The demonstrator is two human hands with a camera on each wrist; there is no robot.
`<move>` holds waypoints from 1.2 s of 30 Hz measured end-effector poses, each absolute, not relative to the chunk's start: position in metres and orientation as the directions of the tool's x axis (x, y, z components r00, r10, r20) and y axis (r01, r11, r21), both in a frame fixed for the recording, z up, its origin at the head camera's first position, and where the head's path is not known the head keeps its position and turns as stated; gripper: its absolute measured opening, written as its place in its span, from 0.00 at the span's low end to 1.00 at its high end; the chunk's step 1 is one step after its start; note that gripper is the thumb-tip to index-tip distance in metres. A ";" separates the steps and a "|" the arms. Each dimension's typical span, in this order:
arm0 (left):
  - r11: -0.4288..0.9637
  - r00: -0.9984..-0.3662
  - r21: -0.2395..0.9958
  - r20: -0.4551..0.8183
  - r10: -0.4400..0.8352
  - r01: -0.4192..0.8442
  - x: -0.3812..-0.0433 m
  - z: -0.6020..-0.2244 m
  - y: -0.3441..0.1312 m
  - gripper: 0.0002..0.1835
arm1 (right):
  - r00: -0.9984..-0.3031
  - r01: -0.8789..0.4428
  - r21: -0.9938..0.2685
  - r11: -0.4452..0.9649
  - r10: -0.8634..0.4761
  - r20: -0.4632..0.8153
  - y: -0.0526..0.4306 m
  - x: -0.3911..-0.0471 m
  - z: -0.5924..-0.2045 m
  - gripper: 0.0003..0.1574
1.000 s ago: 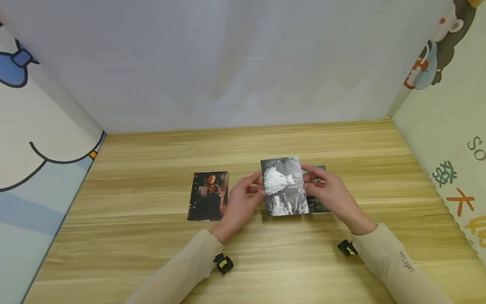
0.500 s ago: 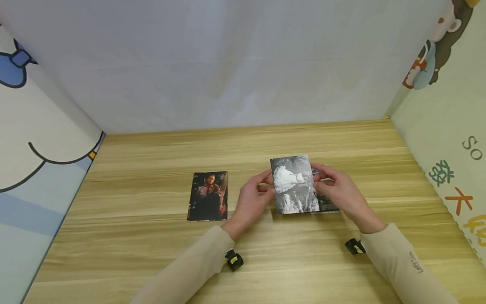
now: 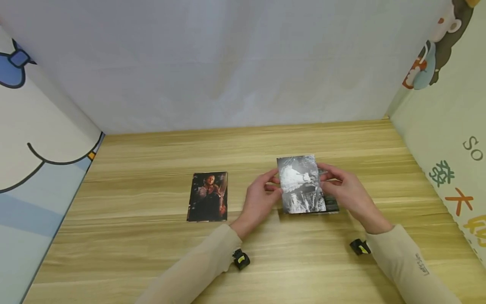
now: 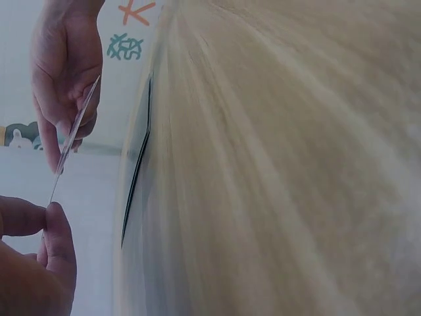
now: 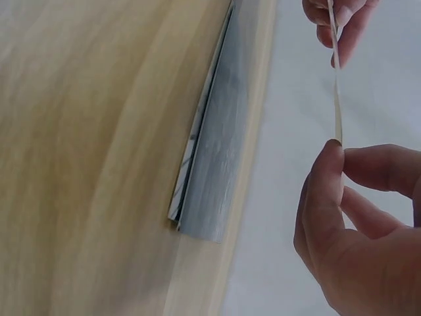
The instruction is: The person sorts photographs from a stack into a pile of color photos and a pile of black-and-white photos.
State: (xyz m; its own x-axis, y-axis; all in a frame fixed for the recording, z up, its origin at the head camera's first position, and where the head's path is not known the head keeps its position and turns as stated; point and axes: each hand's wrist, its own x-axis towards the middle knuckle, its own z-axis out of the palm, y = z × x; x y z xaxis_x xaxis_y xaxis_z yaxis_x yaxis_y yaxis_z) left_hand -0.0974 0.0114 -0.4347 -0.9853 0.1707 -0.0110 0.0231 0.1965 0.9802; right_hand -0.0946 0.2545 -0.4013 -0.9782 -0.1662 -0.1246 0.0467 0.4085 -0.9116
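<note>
A black-and-white photo print (image 3: 301,185) showing a figure in a white dress is held up off the table by both hands. My left hand (image 3: 260,200) pinches its left edge between thumb and fingers, and my right hand (image 3: 351,194) pinches the right edge. Seen nearly edge-on, the print (image 5: 337,99) hangs apart from the table in both wrist views. Below it, partly covered, lie dark photo prints (image 3: 332,204), stacked a little out of line in the right wrist view. Off to the left, a dark colour print (image 3: 207,196) of a seated person lies flat.
The wood-grain table (image 3: 144,253) reaches a pale back wall (image 3: 243,76). Printed side panels stand left (image 3: 41,219) and right (image 3: 452,126). Small black devices (image 3: 241,259) are attached at both wrists.
Both hands have moved right with the black-and-white print, which now lies over more of the prints beneath. The colour print on the left has stayed put.
</note>
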 end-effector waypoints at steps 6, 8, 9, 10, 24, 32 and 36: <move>0.192 -0.985 0.981 -0.007 0.172 0.027 -0.097 -0.437 0.016 0.32 | -0.980 0.049 -0.916 0.398 -0.157 -0.121 0.258 -0.094 -0.402 0.40; 0.187 -0.985 0.982 -0.007 0.174 0.026 -0.097 -0.437 0.018 0.33 | -0.981 0.044 -0.914 0.403 -0.155 -0.116 0.260 -0.094 -0.402 0.39; 0.185 -0.985 0.982 -0.008 0.175 0.025 -0.097 -0.437 0.019 0.33 | -0.981 0.041 -0.913 0.406 -0.155 -0.113 0.261 -0.093 -0.402 0.38; 0.180 -0.984 0.983 -0.007 0.176 0.026 -0.097 -0.437 0.020 0.33 | -0.982 0.040 -0.912 0.409 -0.155 -0.113 0.262 -0.093 -0.402 0.38; 0.203 -0.986 0.979 -0.011 0.168 0.024 -0.103 -0.440 0.034 0.33 | -0.982 0.056 -0.895 0.442 -0.138 -0.129 0.273 -0.098 -0.404 0.39; 0.219 -0.985 0.975 -0.020 0.171 0.018 -0.107 -0.445 0.041 0.33 | -0.982 0.069 -0.869 0.489 -0.123 -0.147 0.277 -0.101 -0.406 0.38; 0.231 -0.984 0.973 -0.014 0.176 0.028 -0.109 -0.447 0.045 0.33 | -0.981 0.071 -0.864 0.498 -0.122 -0.151 0.280 -0.103 -0.408 0.38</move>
